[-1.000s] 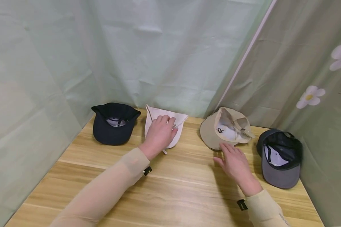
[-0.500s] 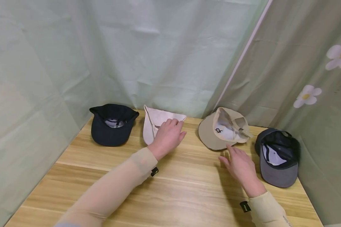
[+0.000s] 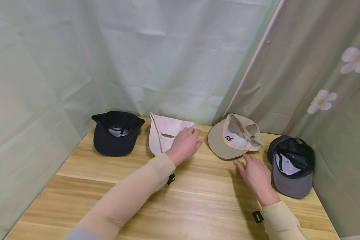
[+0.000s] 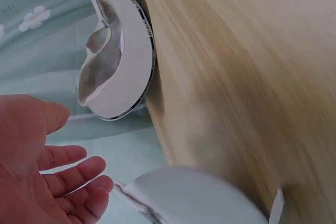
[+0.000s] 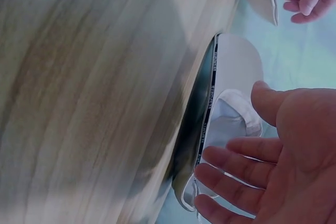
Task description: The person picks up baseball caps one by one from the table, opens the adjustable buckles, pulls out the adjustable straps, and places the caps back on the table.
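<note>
Four caps stand in a row along the back of a wooden table, hollow sides up. My left hand (image 3: 186, 144), fingers loosely bent and holding nothing, hovers by the right side of the pale pink cap (image 3: 168, 126) and hides part of it. In the left wrist view a gap shows between that hand and the pink cap's brim (image 4: 194, 195). My right hand (image 3: 256, 173) hangs with relaxed fingers in front of the beige cap (image 3: 222, 141). The right wrist view shows its palm (image 5: 310, 150) bare beside the beige cap, nothing gripped.
A black cap (image 3: 117, 141) sits at the far left, a dark grey cap (image 3: 294, 183) at the right edge. Pale green curtains (image 3: 168, 66) hang close behind and on both sides of the wooden table (image 3: 180, 206).
My left hand has let go of the pink cap and shifted right, uncovering more of it. The right hand has drawn slightly right of the beige cap's front. The caps stay put.
</note>
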Tool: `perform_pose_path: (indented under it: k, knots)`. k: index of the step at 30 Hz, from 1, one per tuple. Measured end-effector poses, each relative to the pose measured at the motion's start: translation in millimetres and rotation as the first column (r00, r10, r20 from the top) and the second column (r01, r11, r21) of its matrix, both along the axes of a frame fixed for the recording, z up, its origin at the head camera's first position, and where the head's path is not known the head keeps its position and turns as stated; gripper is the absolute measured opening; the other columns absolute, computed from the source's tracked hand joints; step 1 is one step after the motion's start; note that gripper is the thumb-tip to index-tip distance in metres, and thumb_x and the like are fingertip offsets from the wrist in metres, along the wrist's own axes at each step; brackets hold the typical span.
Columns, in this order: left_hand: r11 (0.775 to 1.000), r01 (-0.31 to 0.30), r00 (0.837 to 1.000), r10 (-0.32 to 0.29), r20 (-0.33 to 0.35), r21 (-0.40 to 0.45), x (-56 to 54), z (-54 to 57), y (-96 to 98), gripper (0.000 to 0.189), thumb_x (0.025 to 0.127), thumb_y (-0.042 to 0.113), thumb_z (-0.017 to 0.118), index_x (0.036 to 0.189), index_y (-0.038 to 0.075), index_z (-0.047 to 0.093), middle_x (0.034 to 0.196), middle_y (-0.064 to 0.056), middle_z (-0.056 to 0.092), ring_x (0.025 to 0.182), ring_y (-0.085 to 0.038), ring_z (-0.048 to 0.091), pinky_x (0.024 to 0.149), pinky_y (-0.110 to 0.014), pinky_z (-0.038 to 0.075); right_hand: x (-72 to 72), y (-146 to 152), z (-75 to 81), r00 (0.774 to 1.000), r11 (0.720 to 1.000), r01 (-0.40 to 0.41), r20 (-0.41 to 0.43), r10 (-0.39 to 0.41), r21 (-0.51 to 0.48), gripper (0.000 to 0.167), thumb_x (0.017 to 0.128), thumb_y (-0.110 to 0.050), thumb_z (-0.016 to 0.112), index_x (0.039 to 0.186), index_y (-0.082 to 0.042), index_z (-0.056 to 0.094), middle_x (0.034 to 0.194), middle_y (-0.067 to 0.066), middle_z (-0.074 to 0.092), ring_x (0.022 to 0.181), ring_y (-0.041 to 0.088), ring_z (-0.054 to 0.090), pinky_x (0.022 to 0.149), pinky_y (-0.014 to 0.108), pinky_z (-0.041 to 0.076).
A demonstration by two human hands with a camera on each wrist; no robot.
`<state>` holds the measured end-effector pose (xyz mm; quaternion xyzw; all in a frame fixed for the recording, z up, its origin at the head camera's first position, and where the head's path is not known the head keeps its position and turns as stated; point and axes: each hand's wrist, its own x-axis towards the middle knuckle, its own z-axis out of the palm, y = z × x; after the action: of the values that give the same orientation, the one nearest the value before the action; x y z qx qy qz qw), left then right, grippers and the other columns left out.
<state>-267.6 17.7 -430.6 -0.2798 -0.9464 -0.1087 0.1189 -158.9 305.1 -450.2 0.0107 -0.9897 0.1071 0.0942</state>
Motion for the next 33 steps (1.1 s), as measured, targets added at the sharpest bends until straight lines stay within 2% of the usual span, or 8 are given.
perform_pose_path:
  k: [3, 8, 11, 16, 23, 29, 33]
  knots:
    - [1.0, -0.008, 0.999, 0.008, 0.035, 0.019, -3.6, -3.1, 4.5, 0.049, 0.114, 0.038, 0.061, 0.148, 0.002, 0.063, 0.131, -0.015, 0.07, 0.116, -0.033, 0.065, 0.102, -0.044, 0.054, -1.5, 0, -0.7, 0.999, 1.0, 0.014, -0.029, -0.014, 0.004, 0.059, 0.11, -0.044, 0.068, 0.144, 0.004, 0.066, 0.137, 0.031, 0.069, 0.118, 0.057, 0.066, 0.092, 0.071, 0.053]
    - [0.999, -0.02, 0.997, 0.017, 0.075, 0.041, -9.6, -5.7, 11.5, 0.048, 0.114, 0.036, 0.061, 0.15, 0.003, 0.062, 0.133, -0.015, 0.069, 0.119, -0.034, 0.066, 0.099, -0.046, 0.057, -6.5, 4, -3.1, 0.999, 0.999, 0.038, -0.028, -0.038, 0.012, 0.054, 0.11, -0.043, 0.068, 0.139, 0.002, 0.07, 0.128, 0.028, 0.073, 0.109, 0.054, 0.07, 0.085, 0.068, 0.055]
    - [0.999, -0.024, 0.996, 0.02, 0.092, 0.044, -13.2, -6.0, 15.9, 0.048, 0.114, 0.034, 0.062, 0.151, 0.004, 0.061, 0.134, -0.015, 0.069, 0.122, -0.034, 0.066, 0.099, -0.047, 0.057, -10.4, 6, -3.6, 0.998, 0.999, 0.042, -0.042, -0.041, 0.022, 0.048, 0.109, -0.042, 0.069, 0.131, 0.0, 0.074, 0.115, 0.025, 0.076, 0.098, 0.05, 0.073, 0.076, 0.065, 0.057]
    - [0.999, -0.022, 0.994, 0.018, 0.104, 0.037, -19.8, -5.9, 24.6, 0.047, 0.115, 0.033, 0.061, 0.152, 0.004, 0.06, 0.137, -0.015, 0.069, 0.127, -0.033, 0.064, 0.107, -0.045, 0.053, -17.5, 9, -2.8, 0.996, 0.998, 0.055, -0.078, -0.053, 0.026, 0.04, 0.107, -0.042, 0.072, 0.115, -0.004, 0.08, 0.095, 0.02, 0.076, 0.08, 0.046, 0.072, 0.061, 0.059, 0.053]
    - [1.0, -0.02, 0.994, 0.021, 0.107, -0.009, -29.3, -7.6, 38.9, 0.05, 0.116, 0.032, 0.059, 0.155, 0.002, 0.058, 0.141, -0.015, 0.069, 0.131, -0.032, 0.063, 0.113, -0.041, 0.049, -26.5, 12, -3.8, 0.995, 0.994, 0.104, 0.006, -0.104, 0.038, 0.041, 0.109, -0.045, 0.068, 0.111, -0.006, 0.08, 0.093, 0.021, 0.075, 0.077, 0.045, 0.072, 0.06, 0.058, 0.052]
    - [1.0, -0.026, 0.994, 0.025, 0.105, 0.003, -33.7, -9.8, 47.4, 0.044, 0.115, 0.03, 0.059, 0.147, 0.0, 0.063, 0.134, -0.017, 0.071, 0.126, -0.034, 0.067, 0.109, -0.043, 0.052, -30.9, 13, -3.8, 0.989, 0.991, 0.131, 0.057, -0.133, 0.038, 0.043, 0.109, -0.046, 0.066, 0.106, -0.005, 0.079, 0.087, 0.019, 0.073, 0.072, 0.041, 0.07, 0.057, 0.055, 0.051]
    - [1.0, -0.031, 0.993, 0.031, 0.111, -0.006, -35.9, -10.4, 50.6, 0.047, 0.115, 0.03, 0.059, 0.15, 0.0, 0.061, 0.138, -0.017, 0.07, 0.128, -0.035, 0.067, 0.111, -0.044, 0.051, -34.7, 14, -5.3, 0.982, 0.987, 0.152, 0.104, -0.156, 0.045, 0.045, 0.11, -0.048, 0.063, 0.11, -0.006, 0.079, 0.091, 0.02, 0.075, 0.075, 0.041, 0.07, 0.059, 0.056, 0.052]
